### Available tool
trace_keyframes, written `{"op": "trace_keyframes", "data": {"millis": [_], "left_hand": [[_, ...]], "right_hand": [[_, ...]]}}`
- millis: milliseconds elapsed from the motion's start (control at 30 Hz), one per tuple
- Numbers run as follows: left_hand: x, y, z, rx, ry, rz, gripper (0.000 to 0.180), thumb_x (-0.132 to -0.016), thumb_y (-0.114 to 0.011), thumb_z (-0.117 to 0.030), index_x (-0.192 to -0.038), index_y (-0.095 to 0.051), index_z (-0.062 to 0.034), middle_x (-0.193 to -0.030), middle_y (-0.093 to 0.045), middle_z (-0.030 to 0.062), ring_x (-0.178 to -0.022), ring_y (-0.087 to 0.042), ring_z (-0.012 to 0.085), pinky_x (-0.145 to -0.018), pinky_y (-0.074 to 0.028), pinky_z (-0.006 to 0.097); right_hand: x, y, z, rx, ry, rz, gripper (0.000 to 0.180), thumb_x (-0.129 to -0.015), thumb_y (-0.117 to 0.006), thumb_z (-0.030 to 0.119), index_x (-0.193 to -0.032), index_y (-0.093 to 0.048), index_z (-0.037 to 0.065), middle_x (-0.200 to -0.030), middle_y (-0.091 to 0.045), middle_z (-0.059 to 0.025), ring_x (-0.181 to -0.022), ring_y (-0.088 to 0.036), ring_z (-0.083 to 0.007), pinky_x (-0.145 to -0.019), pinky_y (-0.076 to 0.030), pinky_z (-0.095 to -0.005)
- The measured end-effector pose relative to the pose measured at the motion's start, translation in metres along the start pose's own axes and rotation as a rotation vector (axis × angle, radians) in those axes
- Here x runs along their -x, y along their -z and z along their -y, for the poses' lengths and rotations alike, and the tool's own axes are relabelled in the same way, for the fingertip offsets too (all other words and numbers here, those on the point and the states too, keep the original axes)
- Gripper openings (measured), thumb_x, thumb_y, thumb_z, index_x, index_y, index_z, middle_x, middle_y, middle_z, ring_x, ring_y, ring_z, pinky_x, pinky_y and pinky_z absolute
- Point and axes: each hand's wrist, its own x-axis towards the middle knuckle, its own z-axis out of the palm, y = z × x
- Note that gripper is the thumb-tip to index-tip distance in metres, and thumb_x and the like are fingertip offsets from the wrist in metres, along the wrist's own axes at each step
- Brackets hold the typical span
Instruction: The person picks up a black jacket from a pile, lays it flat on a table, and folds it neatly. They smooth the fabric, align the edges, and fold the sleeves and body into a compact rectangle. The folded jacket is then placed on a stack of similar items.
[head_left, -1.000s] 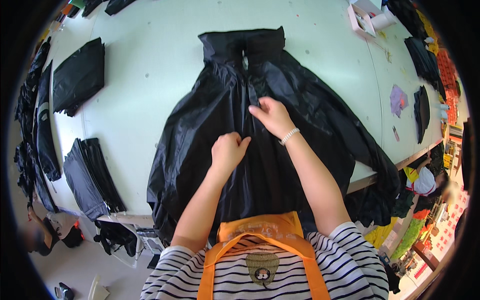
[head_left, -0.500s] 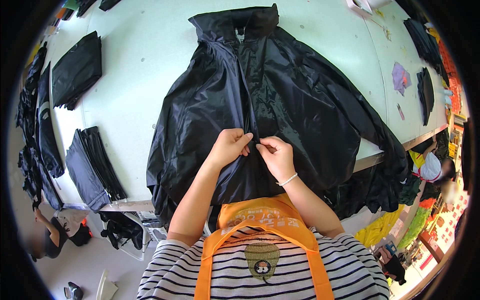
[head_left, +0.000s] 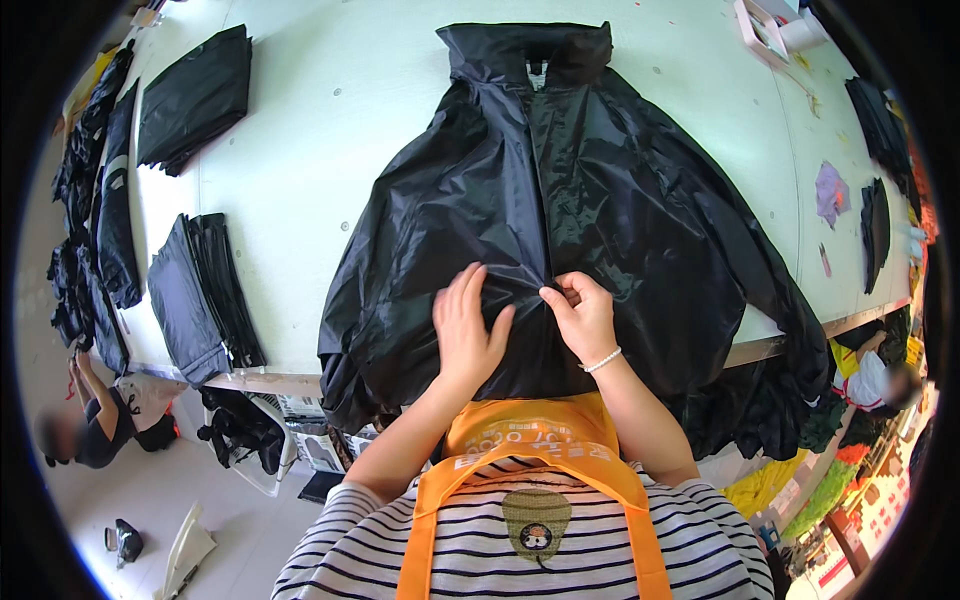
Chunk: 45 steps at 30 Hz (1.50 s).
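A large black shiny jacket [head_left: 590, 190] lies spread flat on a pale green table [head_left: 330, 130], collar at the far end, hem hanging over the near edge. My left hand [head_left: 466, 325] presses flat on the fabric beside the centre front, fingers spread. My right hand [head_left: 580, 312] pinches the jacket's front closure just right of it, fingers curled on the fabric; a white bead bracelet is on that wrist. The two hands almost touch.
Folded black garments lie in stacks at the table's left [head_left: 200, 295] and far left [head_left: 195, 95]. More dark pieces [head_left: 875, 215] and a purple scrap [head_left: 830, 190] lie at right. A person [head_left: 85, 430] crouches on the floor at lower left. White boxes [head_left: 765, 25] stand far right.
My right hand came down the jacket's front from near the chest to the lower centre, beside my left hand. My view has shifted closer over the jacket.
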Motion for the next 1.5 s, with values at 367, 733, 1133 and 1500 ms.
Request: {"op": "trace_keyframes", "data": {"millis": [367, 733, 1133, 1500], "left_hand": [[0.055, 0.052, 0.103, -0.479, 0.153, 0.159, 0.074, -0.087, -0.052, -0.044, -0.143, -0.029, -0.0014, -0.151, -0.019, 0.0203, -0.138, -0.017, 0.0431, -0.110, -0.013, 0.056], [-0.142, 0.050, 0.147, -0.542, -0.085, -0.127, 0.066, -0.090, -0.054, -0.041, -0.142, -0.034, -0.0065, -0.148, -0.029, 0.0156, -0.136, -0.026, 0.0386, -0.108, -0.022, 0.054], [-0.082, -0.034, -0.003, -0.315, 0.064, 0.240, 0.049, -0.078, -0.064, -0.048, -0.063, -0.063, -0.0015, -0.059, -0.062, 0.0171, -0.057, -0.063, 0.0358, -0.054, -0.051, 0.042], [-0.101, -0.026, 0.010, 0.261, 0.351, 0.570, 0.038, -0.087, -0.061, -0.029, -0.064, -0.062, 0.0002, -0.059, -0.062, 0.0094, -0.050, -0.058, 0.0170, -0.050, -0.045, 0.029]], "right_hand": [[0.020, 0.118, -0.090, 1.109, 0.046, -0.234, 0.066, -0.091, -0.049, 0.044, -0.146, -0.028, 0.014, -0.152, -0.015, -0.0220, -0.137, -0.013, -0.0472, -0.106, -0.015, -0.0631], [-0.188, 0.105, -0.060, 1.133, 0.275, -0.482, 0.061, -0.091, -0.043, 0.053, -0.143, -0.035, 0.022, -0.149, -0.028, -0.0180, -0.137, -0.022, -0.0422, -0.107, -0.018, -0.0592], [-0.066, 0.037, -0.011, 0.379, 0.121, -0.047, 0.025, -0.080, -0.069, 0.025, -0.074, -0.059, 0.003, -0.061, -0.059, -0.0110, -0.049, -0.056, -0.0230, -0.052, -0.045, -0.0323], [-0.021, -0.015, -0.007, 0.360, 0.373, -0.144, 0.011, -0.075, -0.069, 0.005, -0.085, -0.065, 0.001, -0.078, -0.062, -0.0130, -0.068, -0.062, -0.0308, -0.059, -0.049, -0.0342]]}}
